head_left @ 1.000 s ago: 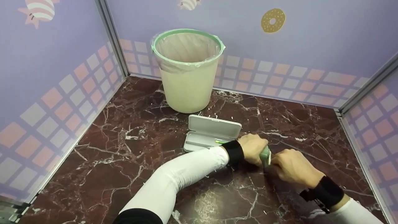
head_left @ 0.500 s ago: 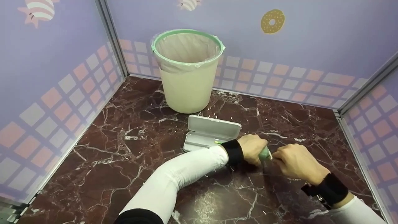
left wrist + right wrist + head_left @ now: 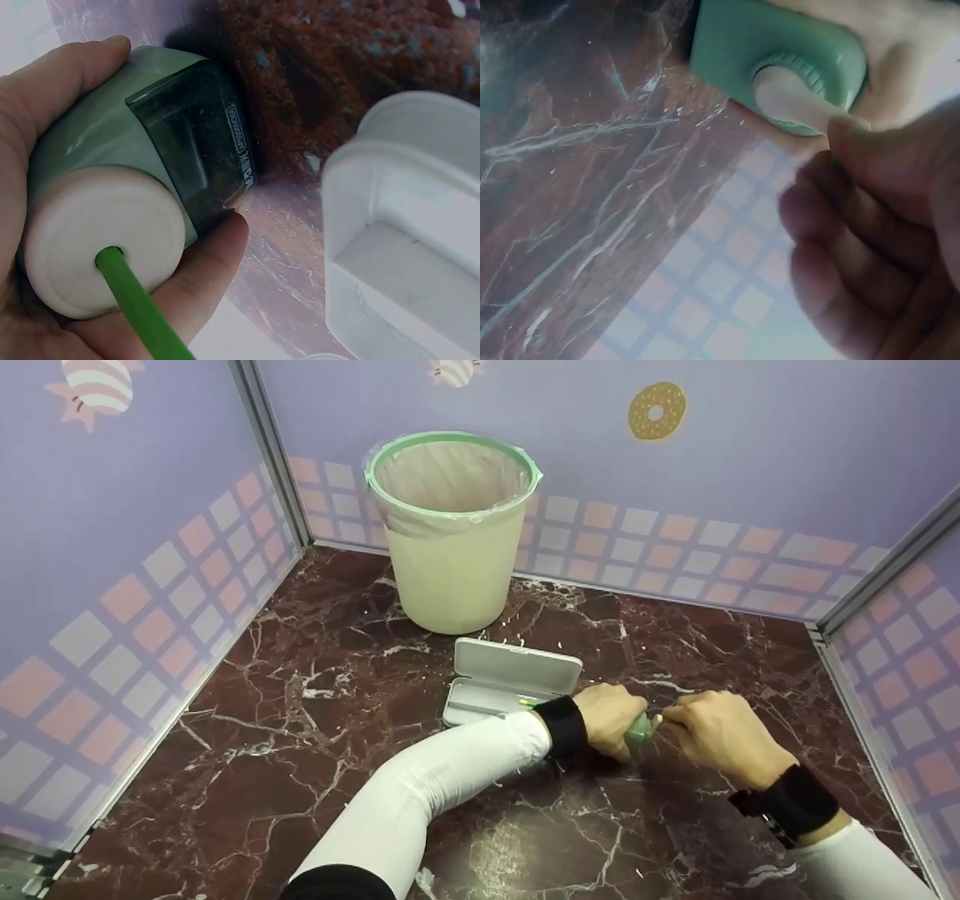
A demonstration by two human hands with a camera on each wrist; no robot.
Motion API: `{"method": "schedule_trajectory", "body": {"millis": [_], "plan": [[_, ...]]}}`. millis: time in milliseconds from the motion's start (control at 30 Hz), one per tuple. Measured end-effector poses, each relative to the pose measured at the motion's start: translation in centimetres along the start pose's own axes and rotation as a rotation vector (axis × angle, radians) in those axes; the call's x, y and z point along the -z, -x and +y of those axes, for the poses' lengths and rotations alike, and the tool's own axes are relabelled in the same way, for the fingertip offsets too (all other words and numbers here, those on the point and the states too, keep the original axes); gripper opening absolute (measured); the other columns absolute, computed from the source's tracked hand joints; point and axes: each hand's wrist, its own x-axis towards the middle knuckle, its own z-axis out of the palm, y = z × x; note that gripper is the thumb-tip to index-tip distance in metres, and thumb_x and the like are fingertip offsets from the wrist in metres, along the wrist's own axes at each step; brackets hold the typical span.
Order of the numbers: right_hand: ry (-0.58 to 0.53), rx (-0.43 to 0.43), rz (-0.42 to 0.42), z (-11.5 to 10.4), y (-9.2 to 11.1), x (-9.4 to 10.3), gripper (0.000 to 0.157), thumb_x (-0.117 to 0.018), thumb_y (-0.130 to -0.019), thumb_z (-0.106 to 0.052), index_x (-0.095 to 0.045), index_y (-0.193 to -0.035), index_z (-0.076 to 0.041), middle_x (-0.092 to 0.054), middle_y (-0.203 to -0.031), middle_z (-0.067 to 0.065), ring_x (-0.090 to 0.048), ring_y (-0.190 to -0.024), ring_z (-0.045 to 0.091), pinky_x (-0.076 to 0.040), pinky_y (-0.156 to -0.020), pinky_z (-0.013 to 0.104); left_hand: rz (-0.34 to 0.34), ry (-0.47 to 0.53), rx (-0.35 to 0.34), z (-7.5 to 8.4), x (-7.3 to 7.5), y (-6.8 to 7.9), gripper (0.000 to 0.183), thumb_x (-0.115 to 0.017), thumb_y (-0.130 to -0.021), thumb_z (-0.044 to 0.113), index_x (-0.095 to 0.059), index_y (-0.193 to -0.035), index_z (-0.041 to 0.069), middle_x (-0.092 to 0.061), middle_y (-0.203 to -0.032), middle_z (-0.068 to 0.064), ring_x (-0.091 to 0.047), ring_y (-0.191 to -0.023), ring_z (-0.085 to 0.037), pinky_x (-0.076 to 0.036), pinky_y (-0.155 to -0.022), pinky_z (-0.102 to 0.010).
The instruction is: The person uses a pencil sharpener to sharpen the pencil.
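Note:
My left hand grips a green hand-crank pencil sharpener, its fingers and thumb wrapped about the body. A green pencil sticks into the hole of the sharpener's pale round face. On the opposite side, my right hand pinches the whitish crank handle between thumb and forefinger. The sharpener's dark see-through drawer faces the tabletop. Just left of the left hand lies an open white pencil case, partly covered by the left forearm.
Behind the case stands a cream waste bin with a green rim and a clear liner. White scraps and crumbs dot the dark red marbled tabletop near it. Purple patterned panels wall in the back and sides.
My right hand has shifted upward and slightly right, turning the crank. The left hand and sharpener stay almost in place, while the sharpener's tilt has changed a little.

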Motion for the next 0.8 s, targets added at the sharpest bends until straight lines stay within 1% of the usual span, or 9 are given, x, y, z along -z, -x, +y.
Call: {"method": "schedule_trajectory", "body": {"millis": [67,167,233,300,400,533,633,733,800], "plan": [[0.000,-0.009,0.013,0.6,-0.1,-0.7,0.018,-0.088,-0.077,-0.007,-0.073,-0.076,-0.016,-0.064,-0.067,-0.003,-0.062,-0.054,0.022,-0.053,-0.049,0.049,-0.002,-0.004,-0.005,0.0,-0.1,0.0,0.053,-0.094,-0.080,0.049,-0.071,-0.119,0.021,-0.079,-0.108,0.004,-0.077,-0.095,-0.018,-0.066,-0.084,-0.035],[-0.008,-0.029,0.020,1.3,-0.2,-2.1,0.025,-0.081,-0.079,-0.002,-0.061,-0.071,-0.015,-0.059,-0.065,-0.002,-0.056,-0.050,0.026,-0.049,-0.046,0.051,-0.010,-0.012,0.001,0.1,-0.2,0.0,0.055,-0.094,-0.080,0.050,-0.071,-0.120,0.022,-0.079,-0.108,0.004,-0.076,-0.094,-0.017,-0.065,-0.082,-0.035],[-0.032,-0.042,0.015,1.7,-0.2,-3.1,0.027,-0.077,-0.080,0.001,-0.058,-0.070,-0.015,-0.059,-0.064,-0.001,-0.055,-0.049,0.026,-0.049,-0.046,0.050,-0.011,-0.018,0.006,0.1,-0.1,0.0,0.056,-0.095,-0.080,0.050,-0.071,-0.122,0.022,-0.079,-0.109,0.004,-0.076,-0.095,-0.017,-0.065,-0.083,-0.034],[-0.056,-0.043,0.005,1.9,-0.1,-4.0,0.025,-0.074,-0.079,0.005,-0.060,-0.071,-0.014,-0.060,-0.065,0.000,-0.056,-0.051,0.026,-0.051,-0.048,0.050,-0.013,-0.021,0.005,0.1,-0.1,-0.1,0.058,-0.094,-0.080,0.050,-0.071,-0.124,0.022,-0.079,-0.111,0.004,-0.076,-0.096,-0.017,-0.065,-0.084,-0.034],[-0.075,-0.027,-0.008,2.0,0.3,-5.0,0.022,-0.072,-0.076,0.008,-0.067,-0.075,-0.013,-0.063,-0.067,0.002,-0.061,-0.055,0.027,-0.052,-0.051,0.049,-0.013,-0.018,-0.002,0.1,-0.1,-0.2,0.060,-0.095,-0.080,0.050,-0.071,-0.127,0.022,-0.079,-0.114,0.003,-0.076,-0.098,-0.017,-0.065,-0.086,-0.034],[-0.070,-0.032,-0.021,1.9,0.5,-5.6,0.022,-0.072,-0.074,0.008,-0.069,-0.077,-0.014,-0.062,-0.066,0.002,-0.062,-0.057,0.030,-0.052,-0.052,0.051,-0.008,-0.021,0.004,0.0,-0.1,-0.2,0.059,-0.095,-0.079,0.050,-0.071,-0.125,0.022,-0.078,-0.112,0.004,-0.075,-0.098,-0.017,-0.065,-0.087,-0.034],[-0.085,-0.068,-0.060,1.7,0.5,-5.7,0.026,-0.072,-0.073,0.008,-0.064,-0.071,-0.016,-0.057,-0.062,-0.001,-0.056,-0.054,0.024,-0.051,-0.050,0.049,-0.009,-0.015,0.016,-0.1,-0.2,-0.2,0.056,-0.095,-0.079,0.050,-0.071,-0.122,0.023,-0.077,-0.109,0.005,-0.074,-0.095,-0.017,-0.065,-0.085,-0.035],[-0.115,-0.108,-0.123,1.4,0.7,-5.8,0.033,-0.072,-0.072,0.008,-0.056,-0.063,-0.019,-0.050,-0.059,-0.005,-0.046,-0.053,0.014,-0.045,-0.047,0.042,-0.011,-0.001,0.022,-0.1,-0.2,-0.2,0.054,-0.095,-0.078,0.049,-0.071,-0.120,0.024,-0.075,-0.106,0.006,-0.072,-0.093,-0.016,-0.064,-0.082,-0.035],[-0.133,-0.127,-0.138,1.1,0.9,-5.9,0.038,-0.074,-0.072,0.007,-0.052,-0.060,-0.021,-0.047,-0.058,-0.007,-0.041,-0.054,0.010,-0.042,-0.047,0.037,-0.006,0.002,0.029,-0.1,-0.2,-0.3,0.053,-0.095,-0.078,0.049,-0.071,-0.118,0.025,-0.075,-0.105,0.007,-0.072,-0.092,-0.016,-0.064,-0.081,-0.034]]}}
